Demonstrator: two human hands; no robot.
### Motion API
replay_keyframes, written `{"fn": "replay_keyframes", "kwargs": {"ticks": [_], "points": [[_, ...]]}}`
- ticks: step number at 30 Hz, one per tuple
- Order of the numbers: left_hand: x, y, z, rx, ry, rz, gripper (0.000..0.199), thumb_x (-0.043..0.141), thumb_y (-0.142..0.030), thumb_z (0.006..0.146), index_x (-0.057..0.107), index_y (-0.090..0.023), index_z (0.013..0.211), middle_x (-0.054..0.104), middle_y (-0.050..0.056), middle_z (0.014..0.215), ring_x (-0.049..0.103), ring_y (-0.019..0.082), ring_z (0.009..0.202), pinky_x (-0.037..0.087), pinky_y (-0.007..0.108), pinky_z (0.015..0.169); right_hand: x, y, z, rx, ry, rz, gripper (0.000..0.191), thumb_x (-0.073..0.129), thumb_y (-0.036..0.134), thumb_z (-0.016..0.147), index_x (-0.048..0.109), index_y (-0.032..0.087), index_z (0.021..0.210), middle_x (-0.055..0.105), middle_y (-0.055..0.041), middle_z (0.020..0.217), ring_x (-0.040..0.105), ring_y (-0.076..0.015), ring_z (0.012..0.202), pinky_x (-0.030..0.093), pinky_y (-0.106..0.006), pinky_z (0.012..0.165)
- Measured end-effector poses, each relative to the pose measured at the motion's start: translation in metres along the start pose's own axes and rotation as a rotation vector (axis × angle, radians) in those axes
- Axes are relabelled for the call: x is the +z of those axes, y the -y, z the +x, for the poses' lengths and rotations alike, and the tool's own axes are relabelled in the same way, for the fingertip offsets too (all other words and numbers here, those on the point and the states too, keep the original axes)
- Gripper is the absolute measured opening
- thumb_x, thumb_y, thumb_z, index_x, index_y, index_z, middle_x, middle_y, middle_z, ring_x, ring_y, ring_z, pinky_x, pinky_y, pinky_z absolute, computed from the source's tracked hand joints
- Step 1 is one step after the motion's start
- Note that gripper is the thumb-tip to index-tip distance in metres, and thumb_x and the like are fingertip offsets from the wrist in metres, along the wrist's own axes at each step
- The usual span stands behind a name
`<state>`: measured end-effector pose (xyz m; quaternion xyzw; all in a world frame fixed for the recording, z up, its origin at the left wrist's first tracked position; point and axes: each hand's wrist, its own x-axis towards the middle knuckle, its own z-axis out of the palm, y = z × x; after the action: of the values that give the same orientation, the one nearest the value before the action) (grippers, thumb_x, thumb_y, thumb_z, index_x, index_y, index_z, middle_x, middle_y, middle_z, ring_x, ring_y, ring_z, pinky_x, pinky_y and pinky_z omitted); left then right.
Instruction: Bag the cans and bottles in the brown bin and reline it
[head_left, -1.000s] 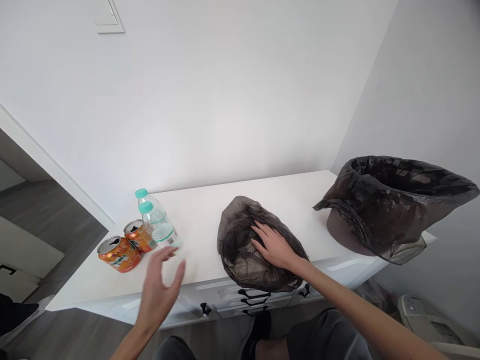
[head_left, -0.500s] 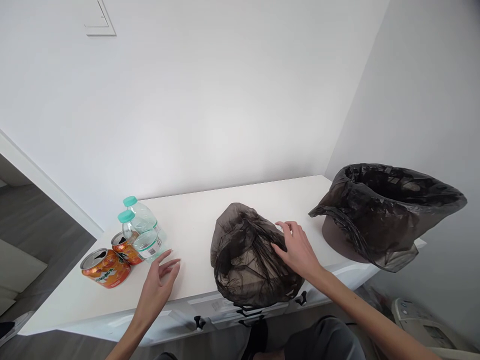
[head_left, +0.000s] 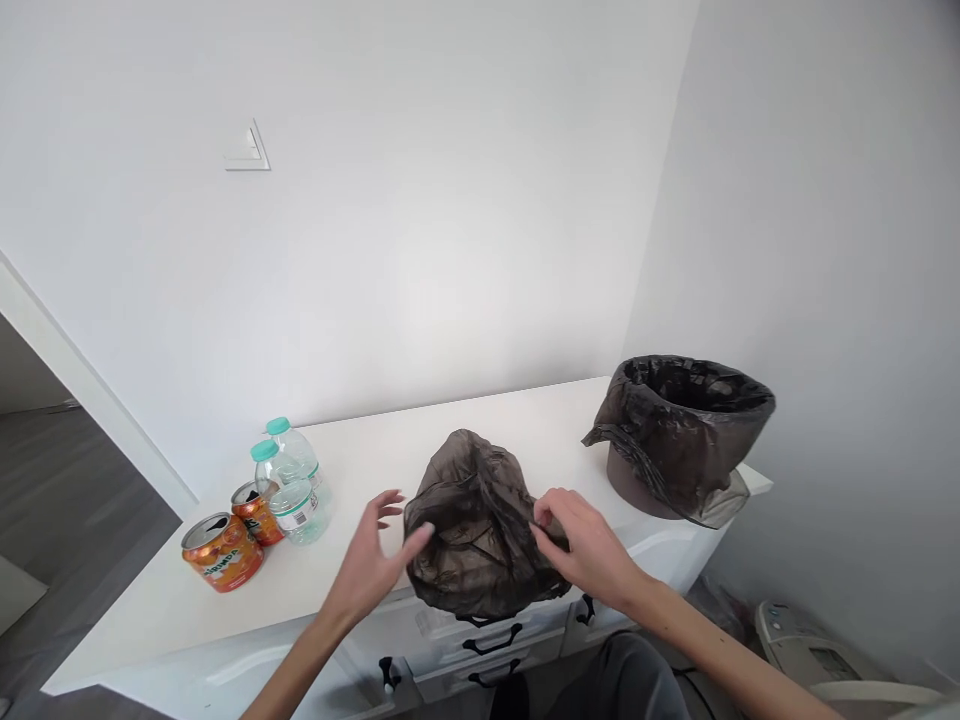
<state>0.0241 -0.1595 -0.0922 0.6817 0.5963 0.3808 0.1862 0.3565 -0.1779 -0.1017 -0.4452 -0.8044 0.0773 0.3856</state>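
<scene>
A dark translucent plastic bag [head_left: 476, 560] lies partly opened on the white cabinet top, its lower edge hanging over the front. At the bag's left edge is my left hand [head_left: 379, 555], fingers spread, thumb against or just over the plastic. My right hand [head_left: 577, 540] pinches the bag's right edge between thumb and fingers. To the left stand two clear bottles with teal caps, the nearer one [head_left: 289, 500] in front of the other. Beside them are two orange cans, the front can [head_left: 225, 555] and one behind it [head_left: 257, 512].
A brown bin [head_left: 630, 485] lined with a dark bag stands at the right end of the cabinet top [head_left: 360, 430]. Black drawer handles [head_left: 491, 640] stick out below the front edge. A light-coloured appliance [head_left: 810, 655] sits low at the right.
The view has shifted. My left hand has moved right, from near the bottles to the bag's left edge. My right hand has closed on the bag's right edge.
</scene>
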Motion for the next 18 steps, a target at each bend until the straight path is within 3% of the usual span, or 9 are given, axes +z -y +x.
{"fn": "replay_keyframes", "kwargs": {"ticks": [2, 5, 8, 9, 11, 13, 14, 16, 18], "points": [[0.013, -0.025, 0.003, 0.112, 0.061, 0.107, 0.080, 0.075, -0.050, 0.078, 0.044, -0.023, 0.146, 0.070, 0.012, 0.123, 0.068, 0.032, 0.114, 0.053, 0.046, 0.096, -0.008, 0.016, -0.016, -0.039, 0.036, 0.033, 0.013, 0.053, 0.012, 0.091, 0.049, 0.024, 0.093, 0.060, -0.0017, 0.089, 0.056, -0.0200, 0.085, 0.045, -0.033, 0.077], [0.014, -0.042, -0.001, 0.253, 0.161, 0.214, 0.042, 0.063, -0.030, 0.083, 0.062, -0.027, 0.124, 0.072, 0.007, 0.109, 0.069, 0.030, 0.105, 0.053, 0.044, 0.094, -0.021, 0.037, -0.043, -0.069, 0.193, 0.132, 0.012, 0.058, 0.015, 0.088, 0.051, 0.025, 0.090, 0.063, -0.0023, 0.092, 0.058, -0.0208, 0.088, 0.047, -0.034, 0.078], [-0.008, -0.033, -0.021, 0.312, 0.213, 0.241, 0.019, 0.055, -0.022, 0.084, 0.067, -0.028, 0.098, 0.069, 0.005, 0.103, 0.068, 0.026, 0.097, 0.054, 0.037, 0.088, -0.028, 0.045, -0.059, 0.016, 0.421, 0.515, 0.011, 0.062, 0.031, 0.093, 0.055, 0.026, 0.100, 0.068, -0.0007, 0.092, 0.066, -0.0192, 0.083, 0.052, -0.034, 0.078], [-0.017, -0.025, -0.029, 0.305, 0.220, 0.243, 0.016, 0.054, -0.022, 0.085, 0.066, -0.027, 0.095, 0.068, 0.005, 0.102, 0.067, 0.025, 0.095, 0.055, 0.036, 0.085, -0.026, 0.043, -0.058, 0.080, 0.419, 0.664, 0.014, 0.060, 0.037, 0.097, 0.055, 0.026, 0.104, 0.069, -0.0003, 0.091, 0.068, -0.0182, 0.078, 0.054, -0.034, 0.077], [-0.034, -0.007, -0.044, 0.293, 0.250, 0.233, 0.012, 0.053, -0.023, 0.086, 0.063, -0.026, 0.092, 0.067, 0.006, 0.102, 0.067, 0.024, 0.094, 0.055, 0.034, 0.083, -0.017, 0.027, -0.046, 0.233, 0.227, 0.822, 0.022, 0.047, 0.046, 0.103, 0.052, 0.025, 0.107, 0.069, -0.0013, 0.088, 0.069, -0.0178, 0.073, 0.056, -0.035, 0.077], [-0.049, 0.011, -0.054, 0.274, 0.272, 0.205, 0.009, 0.052, -0.025, 0.088, 0.061, -0.025, 0.089, 0.068, 0.008, 0.106, 0.067, 0.024, 0.098, 0.056, 0.034, 0.085, -0.001, 0.002, -0.023, 0.368, -0.077, 0.669, 0.027, 0.041, 0.047, 0.104, 0.054, 0.023, 0.104, 0.070, -0.0067, 0.098, 0.070, -0.0201, 0.087, 0.056, -0.037, 0.085], [-0.054, 0.020, -0.056, 0.257, 0.270, 0.194, 0.008, 0.052, -0.027, 0.089, 0.060, -0.025, 0.089, 0.068, 0.009, 0.109, 0.067, 0.024, 0.099, 0.056, 0.033, 0.086, 0.009, -0.012, -0.009, 0.456, -0.134, 0.534, 0.028, 0.041, 0.046, 0.103, 0.055, 0.022, 0.108, 0.069, -0.0101, 0.109, 0.070, -0.0212, 0.095, 0.056, -0.037, 0.088], [-0.063, 0.036, -0.057, 0.222, 0.241, 0.199, 0.009, 0.050, -0.031, 0.093, 0.057, -0.025, 0.092, 0.068, 0.010, 0.114, 0.067, 0.023, 0.101, 0.056, 0.033, 0.088, 0.028, -0.037, 0.018, 0.557, -0.085, 0.378, 0.033, 0.048, 0.043, 0.098, 0.055, 0.020, 0.120, 0.066, -0.0155, 0.125, 0.070, -0.0231, 0.103, 0.056, -0.038, 0.089], [-0.068, 0.048, -0.055, 0.211, 0.205, 0.245, 0.011, 0.048, -0.033, 0.095, 0.055, -0.024, 0.096, 0.068, 0.011, 0.118, 0.067, 0.022, 0.101, 0.057, 0.032, 0.087, 0.046, -0.053, 0.041, 0.577, 0.011, 0.354, 0.038, 0.056, 0.043, 0.093, 0.059, 0.017, 0.121, 0.070, -0.0157, 0.116, 0.072, -0.0240, 0.096, 0.057, -0.037, 0.081]]}}
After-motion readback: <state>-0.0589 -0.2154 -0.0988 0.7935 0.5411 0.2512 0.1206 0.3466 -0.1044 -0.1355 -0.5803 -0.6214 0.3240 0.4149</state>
